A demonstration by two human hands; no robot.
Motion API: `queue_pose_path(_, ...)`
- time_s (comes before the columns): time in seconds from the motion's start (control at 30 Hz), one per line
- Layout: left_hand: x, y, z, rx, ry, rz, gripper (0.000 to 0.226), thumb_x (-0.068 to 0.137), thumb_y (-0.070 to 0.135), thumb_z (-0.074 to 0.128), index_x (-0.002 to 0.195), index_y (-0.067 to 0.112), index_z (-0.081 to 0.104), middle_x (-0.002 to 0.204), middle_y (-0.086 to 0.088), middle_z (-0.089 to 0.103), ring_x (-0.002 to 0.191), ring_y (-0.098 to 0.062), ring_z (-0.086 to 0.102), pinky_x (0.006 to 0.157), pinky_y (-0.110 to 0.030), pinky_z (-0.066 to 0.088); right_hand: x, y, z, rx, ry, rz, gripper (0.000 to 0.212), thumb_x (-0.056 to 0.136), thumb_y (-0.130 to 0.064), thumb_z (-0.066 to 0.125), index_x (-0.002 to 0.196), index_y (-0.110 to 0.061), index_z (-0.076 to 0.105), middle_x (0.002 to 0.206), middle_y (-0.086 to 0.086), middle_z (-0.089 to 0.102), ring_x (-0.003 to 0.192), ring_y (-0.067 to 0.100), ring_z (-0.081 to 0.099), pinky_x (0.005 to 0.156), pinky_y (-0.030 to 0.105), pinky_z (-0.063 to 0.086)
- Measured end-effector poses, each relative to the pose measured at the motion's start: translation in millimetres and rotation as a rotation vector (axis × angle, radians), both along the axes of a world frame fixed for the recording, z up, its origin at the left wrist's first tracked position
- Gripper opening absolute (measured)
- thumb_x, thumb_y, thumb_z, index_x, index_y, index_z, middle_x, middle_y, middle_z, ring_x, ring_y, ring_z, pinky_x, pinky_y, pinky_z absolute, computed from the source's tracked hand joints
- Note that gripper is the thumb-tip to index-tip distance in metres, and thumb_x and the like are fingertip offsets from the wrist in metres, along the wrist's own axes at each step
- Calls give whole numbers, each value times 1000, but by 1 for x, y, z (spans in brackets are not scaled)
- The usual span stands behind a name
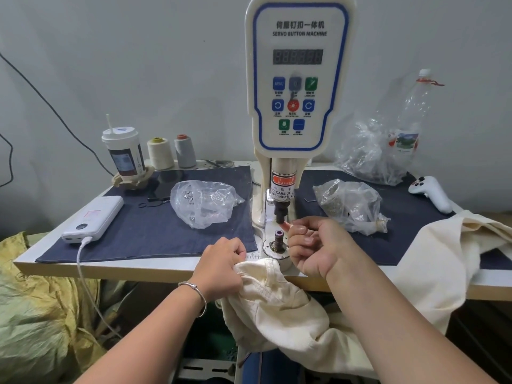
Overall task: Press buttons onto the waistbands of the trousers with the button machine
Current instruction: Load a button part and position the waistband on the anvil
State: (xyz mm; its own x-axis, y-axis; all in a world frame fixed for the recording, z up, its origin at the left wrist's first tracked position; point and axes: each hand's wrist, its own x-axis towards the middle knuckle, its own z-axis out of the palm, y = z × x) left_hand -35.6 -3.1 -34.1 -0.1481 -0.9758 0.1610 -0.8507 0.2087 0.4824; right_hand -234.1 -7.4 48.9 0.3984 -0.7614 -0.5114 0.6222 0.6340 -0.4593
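The white servo button machine (297,79) stands at the middle of the table, its black upper punch (280,213) above the lower die (278,239). Cream trousers (277,297) hang over the table's front edge, with more cloth lying on the table at the right. My left hand (223,266) grips the waistband just left of the die. My right hand (313,246) is raised beside the punch, fingers curled, with index finger and thumb reaching under the punch tip. Whether they pinch a button is hidden.
Two clear bags of buttons lie on blue cloth mats, one at the left (203,202) and one at the right (350,205). A power bank (94,218), a cup (124,155), thread cones (171,152), a bottle (412,120) and a white controller (430,192) stand around.
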Motion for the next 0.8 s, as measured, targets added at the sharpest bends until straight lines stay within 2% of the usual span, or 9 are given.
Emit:
queue_pose_path(0.1, 0, -1, 3, 34, -38, -31, 18, 60, -2, 48, 73, 10, 53, 80, 14, 43, 82, -12, 40, 69, -18, 30, 5, 15, -6, -105, 177, -74, 11, 87, -8, 45, 85, -4, 56, 47, -2, 42, 29, 7, 29, 30, 13, 18)
queue_pose_path(0.17, 2, -4, 6, 66, -120, -104, 21, 62, -1, 50, 65, 19, 43, 82, 14, 40, 85, -13, 37, 71, -22, 27, 14, 29, -12, -222, 351, -153, 14, 87, -5, 49, 83, -2, 62, 49, -1, 46, 31, 8, 30, 34, 14, 18)
queue_pose_path(0.27, 4, -10, 7, 83, -158, -147, 29, 65, 4, 53, 66, 25, 33, 82, 12, 38, 86, -16, 37, 67, -21, 24, 41, 45, -15, -557, 661, -148, 14, 86, -4, 57, 80, -8, 68, 52, 0, 53, 36, 9, 38, 35, 18, 28)
queue_pose_path(0.4, 4, -7, 12, 61, -7, -151, 16, 60, 20, 51, 66, 35, 50, 72, 15, 51, 75, -13, 42, 69, -29, 33, 92, 17, -7, -1024, 1084, -74, 14, 83, -10, 67, 71, -17, 63, 63, -7, 59, 59, 12, 53, 61, 31, 49)
queue_pose_path(0.47, 5, -7, 12, 25, -41, -188, 26, 59, 25, 41, 74, 27, 62, 81, 7, 61, 83, -21, 51, 78, -37, 43, 118, -11, -4, -1210, 1288, -1, 13, 84, -11, 65, 74, -17, 60, 81, -4, 56, 73, 14, 53, 71, 30, 45)
queue_pose_path(0.5, 7, -8, 10, 22, -70, -202, 29, 58, 24, 38, 74, 16, 61, 80, -1, 63, 82, -23, 52, 79, -38, 44, 131, -27, -4, -1280, 1390, 48, 10, 86, -11, 63, 79, -17, 61, 92, -2, 52, 82, 15, 51, 75, 30, 44)
queue_pose_path(0.57, 9, -9, 9, 46, -83, -212, 14, 55, 19, 33, 62, 14, 44, 60, 3, 47, 64, -17, 41, 66, -32, 39, 154, -58, -8, -1371, 1591, 148, 13, 90, -10, 58, 94, -19, 65, 107, 2, 44, 102, 19, 44, 82, 33, 45)
queue_pose_path(0.63, 10, -10, 10, 69, -103, -219, 4, 59, 17, 39, 61, 19, 36, 61, 7, 34, 65, -15, 34, 67, -28, 32, 175, -83, -16, -1415, 1782, 272, 26, 92, -12, 55, 110, -27, 66, 118, 4, 41, 114, 24, 36, 87, 37, 44)
queue_pose_path(0.8, 13, -12, 4, -49, -98, -234, 38, 72, 16, 60, 57, 23, 25, 59, 8, 33, 68, -20, 31, 66, -31, 22, 206, -120, -32, -1368, 2102, 440, 36, 90, -21, 54, 124, -32, 59, 130, 7, 38, 121, 27, 33, 83, 35, 36)
